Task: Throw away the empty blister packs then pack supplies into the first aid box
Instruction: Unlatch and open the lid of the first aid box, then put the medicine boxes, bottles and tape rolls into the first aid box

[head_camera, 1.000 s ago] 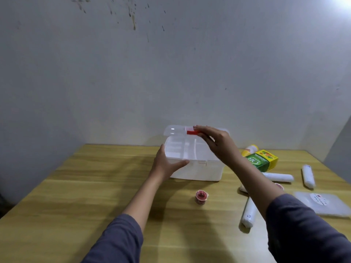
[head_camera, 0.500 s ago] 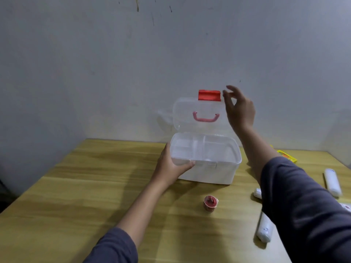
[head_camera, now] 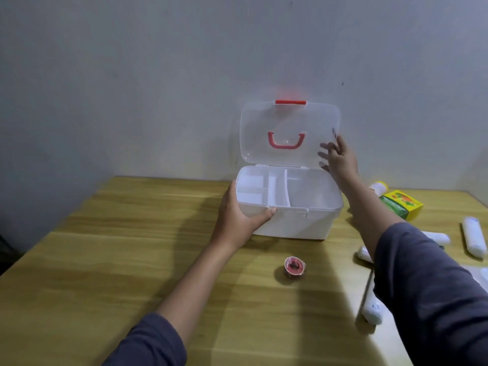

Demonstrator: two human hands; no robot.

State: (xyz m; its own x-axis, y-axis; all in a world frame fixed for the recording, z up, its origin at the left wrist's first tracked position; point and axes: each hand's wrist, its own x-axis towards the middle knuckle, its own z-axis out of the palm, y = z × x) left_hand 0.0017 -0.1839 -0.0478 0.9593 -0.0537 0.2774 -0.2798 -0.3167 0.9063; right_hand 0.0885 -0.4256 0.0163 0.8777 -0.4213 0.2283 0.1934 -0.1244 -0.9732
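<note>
Left to right: your left hand (head_camera: 239, 220) is wrapped around the front-left corner of the first aid box (head_camera: 290, 223), thumb hooked over the rim, pinning it down on the counter (head_camera: 105, 260) at centre frame. The lid (head_camera: 289, 133) was nearly shut a second ago and halfway up half a second ago; now it's fully swung back and standing almost upright near the wall, red latch at the top. So the box is open and ready. The divided tray inside looks empty, small compartments left, a bigger one right.

Your right hand (head_camera: 339, 157) has dropped from the lid's top to its right edge, fingers spread flat against the clear plastic, not gripping, just propping it.

Below the box, a small red tape roll (head_camera: 294, 266) sits alone. On the right side of the frame are the supplies: a green and yellow carton (head_camera: 401, 204) and white rolls (head_camera: 474, 240), some hidden by your sleeve. I can't spot any blister packs, so my guess is packing comes next, once that lid stays up by itself.
</note>
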